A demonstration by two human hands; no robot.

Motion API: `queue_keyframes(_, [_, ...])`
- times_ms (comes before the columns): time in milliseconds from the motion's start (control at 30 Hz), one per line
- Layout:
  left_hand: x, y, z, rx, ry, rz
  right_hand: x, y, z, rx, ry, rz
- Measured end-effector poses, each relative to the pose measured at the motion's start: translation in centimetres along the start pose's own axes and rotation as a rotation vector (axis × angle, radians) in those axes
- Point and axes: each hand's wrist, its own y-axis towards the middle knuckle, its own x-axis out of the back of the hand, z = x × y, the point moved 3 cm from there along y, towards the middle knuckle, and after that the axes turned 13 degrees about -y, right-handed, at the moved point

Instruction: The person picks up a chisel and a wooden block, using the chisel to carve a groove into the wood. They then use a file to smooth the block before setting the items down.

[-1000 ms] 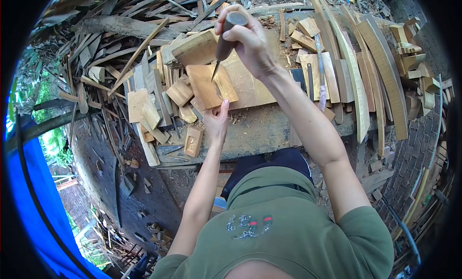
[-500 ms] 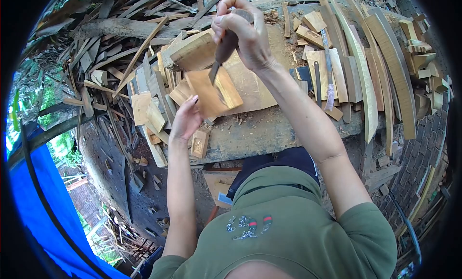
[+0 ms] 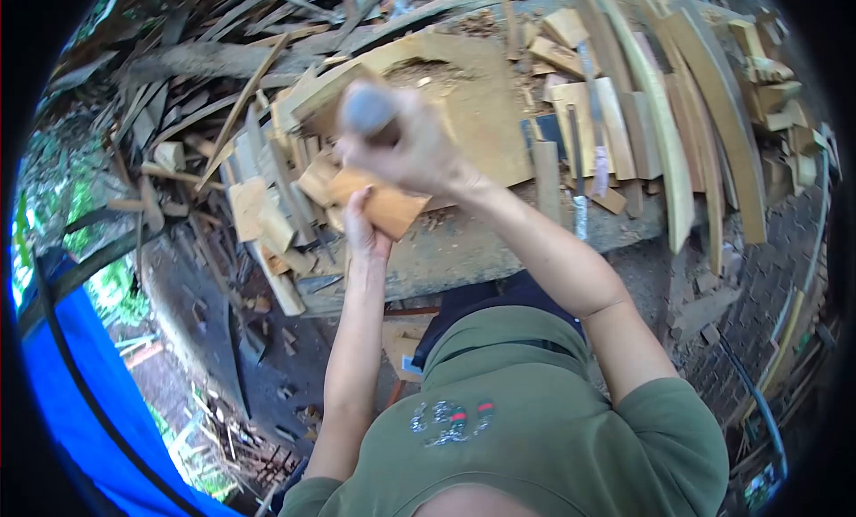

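Observation:
My left hand (image 3: pixel 364 227) grips the near-left edge of a small orange-brown wood block (image 3: pixel 388 209), fingers at its side. Above the block, my right hand (image 3: pixel 415 147) is wrapped round the thick handle of a chisel (image 3: pixel 369 114), its round butt end facing the camera. Motion blurs that hand, and the chisel's blade is hidden behind hand and handle. Beneath both hands lies a wide pale board (image 3: pixel 495 147) with wood chips on it, on a worn wooden bench (image 3: pixel 473 245).
Small wood offcuts (image 3: pixel 259 214) crowd the bench's left side. To the right lie several long curved strips (image 3: pixel 664 151) and a flat metal tool (image 3: pixel 576 147). Scrap wood (image 3: pixel 214 62) is heaped beyond the bench. A blue tarp (image 3: pixel 80 374) hangs at far left.
My right hand has come down and left with the chisel, nearer the block. The block has turned and tilted, and my left hand now grips it more closely.

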Motion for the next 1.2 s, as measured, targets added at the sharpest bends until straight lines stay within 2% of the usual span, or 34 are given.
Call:
queue_keyframes(100, [0.1, -0.4, 2.4, 0.086, -0.215, 0.286, 0.8, -1.9, 2.8, 0.214, -0.320, 0.366])
queue_keyframes(167, [0.7, -1.2, 3.8, 0.094, -0.152, 0.200, 2.2, -3.9, 2.5, 0.194, -0.652, 0.586])
queue_keyframes(200, [0.7, -2.2, 3.7, 0.204, -0.102, 0.031, 3.5, -5.7, 1.8, 0.258, -0.864, 0.577])
queue_keyframes(233, [4.0, -1.0, 4.7, 0.217, -0.139, -0.108, 5.1, -7.7, -0.2, 0.288, -1.031, 0.619])
queue_keyframes(267, [4.7, -1.5, 4.9, 0.277, -0.113, -0.225, 7.0, -9.5, -2.4, 0.317, -1.194, 0.660])
queue_keyframes(300, [5.3, -2.0, 5.2, 0.334, -0.086, -0.342, 9.6, -10.9, -4.1, 0.325, -1.370, 0.772])
queue_keyframes(367, [6.6, -2.6, 6.0, 0.392, -0.111, -0.285, 16.0, -13.4, -7.2, 0.307, -1.654, 0.915])
queue_keyframes(400, [7.1, -2.8, 6.8, 0.445, -0.125, -0.237, 19.1, -14.6, -8.5, 0.229, -1.840, 0.969])
queue_keyframes(433, [7.4, -3.0, 7.6, 0.449, -0.126, -0.227, 21.8, -15.0, -8.7, 0.046, -1.858, 1.074])
queue_keyframes(500, [7.5, -3.1, 8.9, 0.447, -0.098, -0.216, 26.5, -16.5, -9.0, -0.131, -1.971, 1.170])
queue_keyframes(567, [7.3, -3.3, 10.0, 0.478, -0.071, -0.165, 30.0, -19.4, -10.8, -0.176, -2.116, 0.903])
queue_keyframes(633, [6.4, -3.2, 10.7, 0.508, -0.046, -0.111, 29.7, -21.5, -9.7, -0.255, -2.236, 0.520])
queue_keyframes(667, [6.1, -3.0, 10.8, 0.512, -0.026, -0.116, 28.6, -22.7, -9.2, -0.201, -2.163, 0.350])
queue_keyframes(700, [6.0, -3.2, 11.1, 0.513, -0.009, -0.129, 26.8, -24.0, -8.3, -0.198, -1.946, 0.203])
queue_keyframes(733, [4.9, -3.8, 11.1, 0.521, 0.056, -0.054, 24.9, -26.2, -8.4, -0.293, -1.814, 0.071])
queue_keyframes(767, [4.6, -3.9, 11.0, 0.514, 0.056, -0.045, 23.0, -28.7, -9.6, -0.489, -1.617, -0.066])
queue_keyframes(800, [4.3, -4.1, 10.9, 0.597, 0.098, 0.060, 21.4, -31.1, -11.0, -0.554, -1.404, -0.242])
queue_keyframes(833, [3.6, -4.4, 10.9, 0.677, 0.142, 0.165, 20.4, -32.7, -11.9, -0.672, -1.284, -0.292])
queue_keyframes(900, [1.7, -5.7, 10.1, 0.654, 0.249, 0.107, 19.1, -34.8, -14.8, -0.746, -1.309, -0.485])
queue_keyframes(967, [1.3, -5.9, 8.7, 0.515, 0.819, 0.292, 18.2, -35.1, -16.0, -0.890, -1.342, -0.394])
queue_keyframes(1033, [0.1, -5.2, 6.1, 0.250, 0.943, 0.455, 18.4, -35.2, -18.3, -1.008, -1.216, -0.320])
queue_keyframes(1067, [0.0, -3.3, 4.6, 0.037, 1.068, 0.487, 18.4, -35.0, -18.2, -0.972, -1.189, -0.385])
queue_keyframes(1100, [-0.4, -1.3, 3.1, -0.188, 1.178, 0.514, 18.8, -34.6, -17.4, -0.999, -1.111, -0.362])
queue_keyframes(1167, [-3.5, -0.7, 1.1, -1.077, 1.766, 0.629, 19.2, -33.5, -14.2, -1.163, -0.936, -0.219])
queue_keyframes(1200, [-2.9, 1.0, 0.6, -0.867, 1.791, 0.614, 19.2, -33.6, -13.0, -1.160, -0.943, -0.231])
